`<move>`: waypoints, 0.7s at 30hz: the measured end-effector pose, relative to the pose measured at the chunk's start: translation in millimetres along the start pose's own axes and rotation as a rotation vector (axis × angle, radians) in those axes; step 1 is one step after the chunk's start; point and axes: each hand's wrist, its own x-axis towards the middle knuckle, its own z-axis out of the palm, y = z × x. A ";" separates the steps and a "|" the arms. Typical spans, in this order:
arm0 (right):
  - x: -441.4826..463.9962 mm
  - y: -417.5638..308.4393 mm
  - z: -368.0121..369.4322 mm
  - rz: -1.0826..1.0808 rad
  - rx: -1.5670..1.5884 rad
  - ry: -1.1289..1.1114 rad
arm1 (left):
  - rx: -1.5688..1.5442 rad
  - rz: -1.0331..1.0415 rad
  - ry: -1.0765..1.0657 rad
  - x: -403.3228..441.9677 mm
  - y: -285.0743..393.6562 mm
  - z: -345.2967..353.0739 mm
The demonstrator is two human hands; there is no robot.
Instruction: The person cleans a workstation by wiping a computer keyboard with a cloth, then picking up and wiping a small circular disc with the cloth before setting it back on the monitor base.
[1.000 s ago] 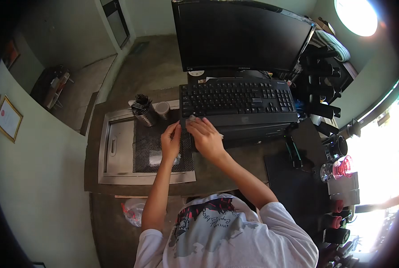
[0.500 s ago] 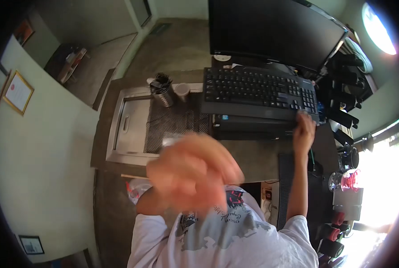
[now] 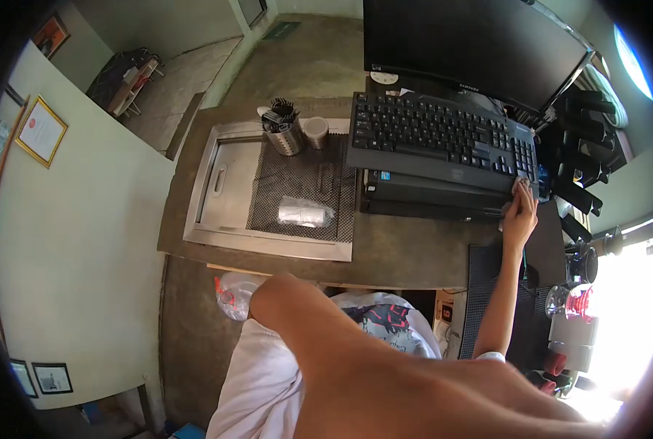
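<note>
My right hand [image 3: 519, 217] is at the front right corner of the black keyboard [image 3: 432, 139], its fingers bent and close together over the edge. A small pale bit shows beside the fingers, too little to name. The keyboard rests on a flat black computer case [image 3: 429, 201]. My left forearm crosses low in front of me, very close to the camera. My left hand [image 3: 513, 391] is a blur at the lower right, and its fingers do not show.
On a metal-framed tray [image 3: 268, 247] with a dark mesh mat stand a metal holder of black utensils [image 3: 284, 137] and a lidded cup [image 3: 315, 133]. A plastic-wrapped white pack [image 3: 303, 213] lies there. Behind the keyboard is a monitor [image 3: 473, 47]. A clear plastic bag [image 3: 235, 294] hangs below the counter.
My left hand has swung from mid-view toward the lower right, uncovering the wrapped pack. My right hand remains at the keyboard's corner. The whole view has shifted slightly.
</note>
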 end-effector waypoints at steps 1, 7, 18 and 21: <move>-1.8 -0.7 -0.1 0.005 0.000 -0.012 | -0.012 -0.015 -0.006 8.9 -1.4 -6.6; 0.4 1.1 -2.4 -0.017 0.034 -0.006 | -0.118 -0.086 -0.083 -3.4 1.7 11.6; 0.8 -5.3 -7.9 -0.014 0.097 0.002 | -0.285 -0.162 -0.233 19.5 -8.7 1.4; 1.2 -8.8 -6.2 -0.003 0.097 -0.009 | -0.316 -0.179 -0.277 24.5 -10.1 4.6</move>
